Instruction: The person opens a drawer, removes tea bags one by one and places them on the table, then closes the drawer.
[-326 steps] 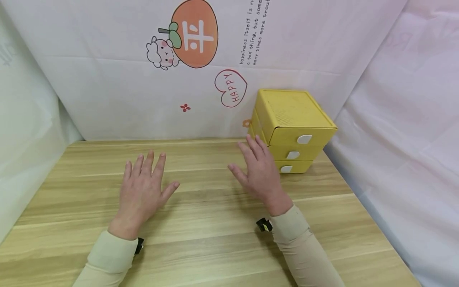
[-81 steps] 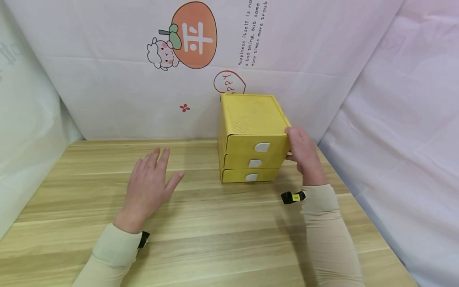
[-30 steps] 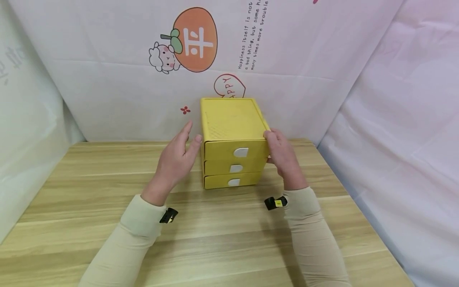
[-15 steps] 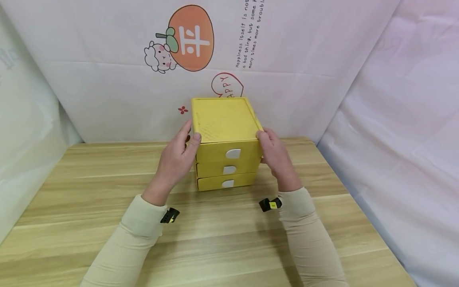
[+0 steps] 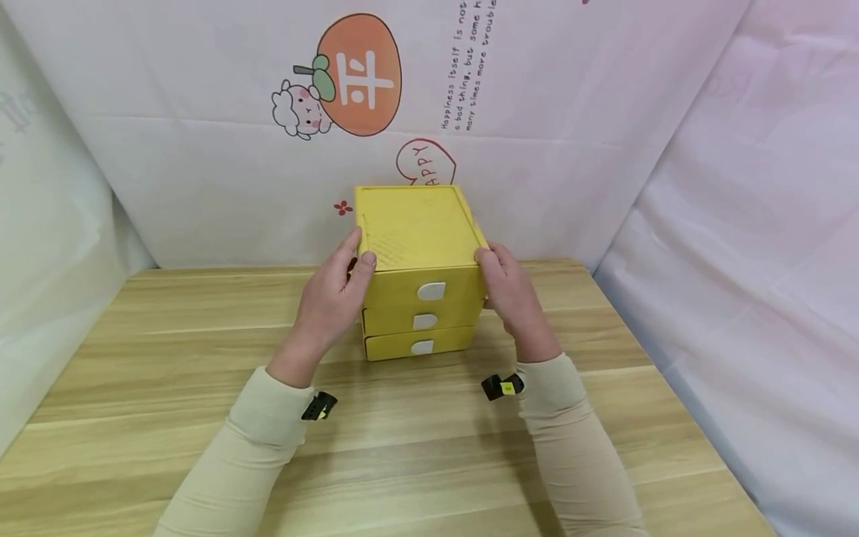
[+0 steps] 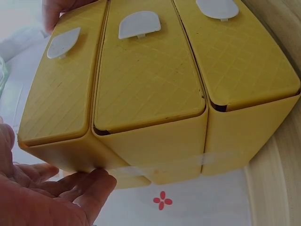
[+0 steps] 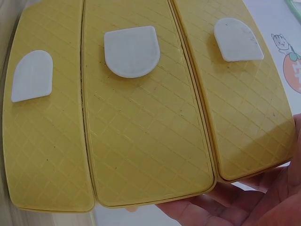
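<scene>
Two hands clasp a yellow three-drawer box standing upright on the wooden table near the back wall.
Its white-handled drawer fronts face the person. Left hand and right hand grip opposite sides, fingers curled round them. Behind, the backdrop reads "Happiness itself is no…", cut off; a heart's "HAPPY" is half hidden.

Wood bench. White backdrop behind with orange fruit print, sheep cartoon, red "HAPPY" heart, small red flower. Pink sheet right.
</scene>
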### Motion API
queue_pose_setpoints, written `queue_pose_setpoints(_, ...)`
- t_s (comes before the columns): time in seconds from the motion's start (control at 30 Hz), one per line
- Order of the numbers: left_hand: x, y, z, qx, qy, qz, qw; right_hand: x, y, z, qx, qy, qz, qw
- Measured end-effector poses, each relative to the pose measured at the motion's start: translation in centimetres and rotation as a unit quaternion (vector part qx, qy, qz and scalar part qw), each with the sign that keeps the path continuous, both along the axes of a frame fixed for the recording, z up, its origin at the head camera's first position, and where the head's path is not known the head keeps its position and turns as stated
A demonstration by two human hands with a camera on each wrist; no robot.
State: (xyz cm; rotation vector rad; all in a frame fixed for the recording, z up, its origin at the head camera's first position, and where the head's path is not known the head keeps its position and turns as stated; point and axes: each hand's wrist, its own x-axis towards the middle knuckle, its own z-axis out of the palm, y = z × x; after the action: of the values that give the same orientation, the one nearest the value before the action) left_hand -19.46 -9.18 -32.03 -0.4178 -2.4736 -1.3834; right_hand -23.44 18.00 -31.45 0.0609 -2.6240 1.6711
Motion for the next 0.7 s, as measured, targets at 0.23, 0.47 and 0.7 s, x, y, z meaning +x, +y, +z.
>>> queue_pose_setpoints(0.23,0.08,-0.10,-0.28,0.006,0.001,0.001,1.0000,0.05,-0.19,-0.03,-0.003,-0.004,-0.006,1.000)
queue_pose_setpoints(0.47,0.31,-0.12,-0.49,0.006,0.005,0.003,1.0000,0.01,-0.24,-0.03,0.002,-0.012,-0.004,1.000)
queue_pose_setpoints(0.7,0.35,-0.07,-0.44,0.008,0.006,0.004,0.9999,-0.03,-0.11,-0.01,0.007,-0.009,-0.003,1.000)
